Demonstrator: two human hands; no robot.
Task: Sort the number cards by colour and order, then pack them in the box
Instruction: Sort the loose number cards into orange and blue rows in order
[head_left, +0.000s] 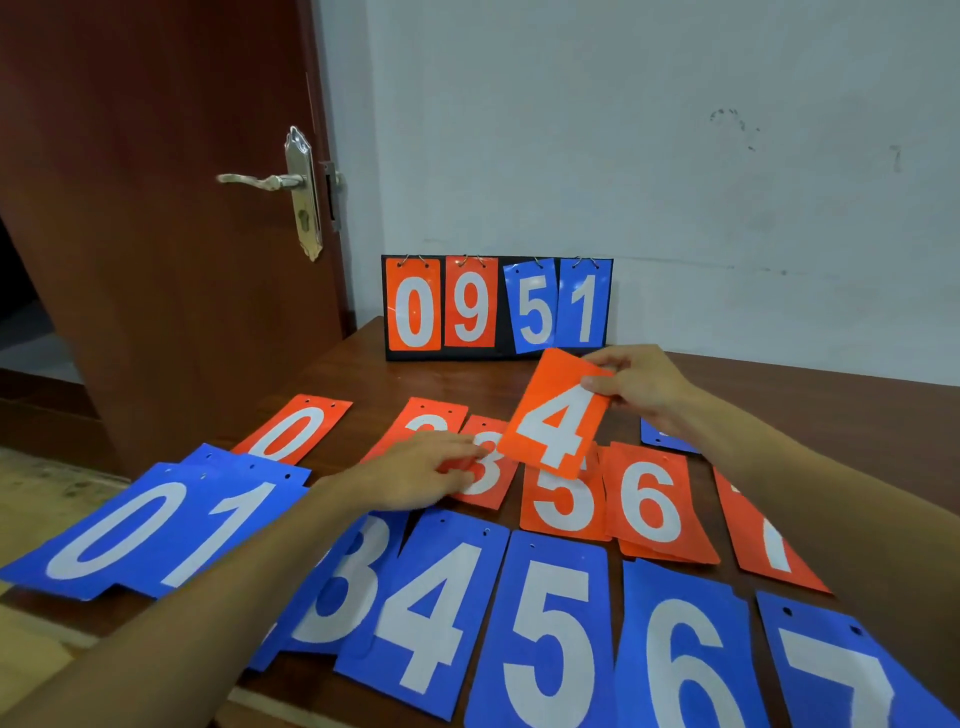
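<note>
Orange and blue number cards lie in two rows on a brown table (395, 379). My right hand (636, 382) pinches the orange 4 card (553, 415) by its top corner and holds it above the orange row. My left hand (421, 470) lies flat with straight fingers on the orange 3 card (485, 478). Orange 0 (293, 428), 5 (563, 506), 6 (654, 506) and 7 (766, 540) lie in the far row. Blue 0 (111, 535), 1 (223, 525), 3 (353, 587), 4 (431, 613), 5 (550, 634), 6 (685, 660) and 7 (841, 680) form the near row. No box is in view.
A black scoreboard stand (496, 306) showing 0 9 5 1 leans against the white wall at the table's back. A brown door with a metal handle (260, 181) stands at the left. A blue card (662, 439) peeks out behind my right wrist.
</note>
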